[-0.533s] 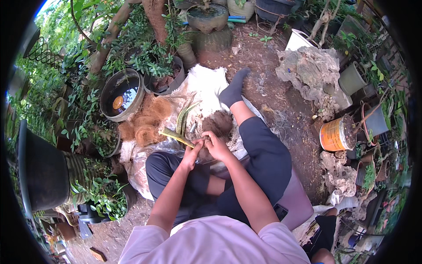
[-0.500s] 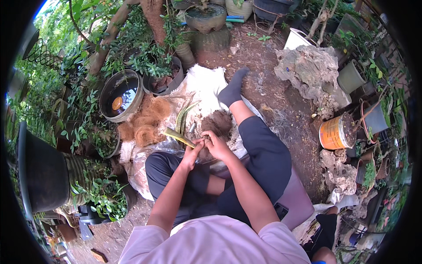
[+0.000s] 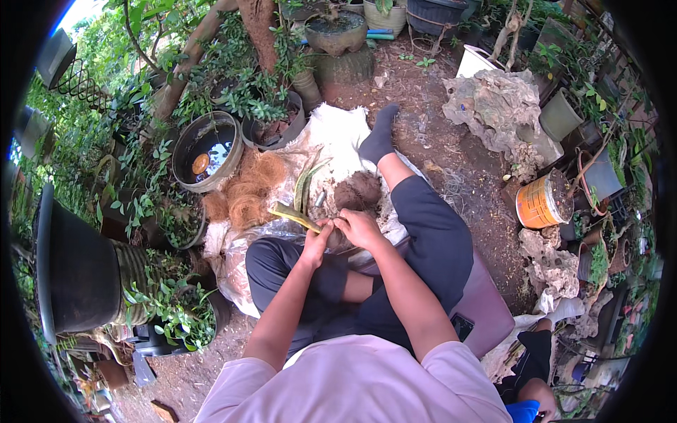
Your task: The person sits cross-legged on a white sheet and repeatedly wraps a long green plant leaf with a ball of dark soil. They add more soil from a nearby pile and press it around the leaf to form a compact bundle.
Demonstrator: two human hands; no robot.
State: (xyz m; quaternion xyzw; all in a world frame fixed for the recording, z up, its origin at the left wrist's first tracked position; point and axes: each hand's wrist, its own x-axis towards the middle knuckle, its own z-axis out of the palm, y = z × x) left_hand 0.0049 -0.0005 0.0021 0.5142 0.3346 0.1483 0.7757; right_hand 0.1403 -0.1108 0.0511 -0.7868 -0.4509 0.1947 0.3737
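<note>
A yellow-green, strap-shaped plant leaf (image 3: 293, 215) points up and left from my left hand (image 3: 316, 244), whose fingers are closed round its lower end. Close beside that end, the fingertips of my right hand (image 3: 358, 230) are pinched together; whatever they grip is too small to make out. Beyond my hands lies a dark brown ball of soil (image 3: 357, 190). A small silvery cylinder (image 3: 321, 198) lies to its left, near more long green leaves (image 3: 303, 187). These rest on a white sack (image 3: 337, 134), with brown coconut fibre (image 3: 258, 176) on its left side.
A round basin of water (image 3: 233, 169) stands at the far left. Rough rocks (image 3: 493, 106) and an orange bucket (image 3: 539, 204) are on the right. A phone (image 3: 462, 326) lies by my right thigh. At the lower right, another person's hand (image 3: 543, 398) shows.
The whole view has shifted slightly to the right. My right fingers have drawn closer into a pinch by the leaf's end. More of the other person shows at the lower right.
</note>
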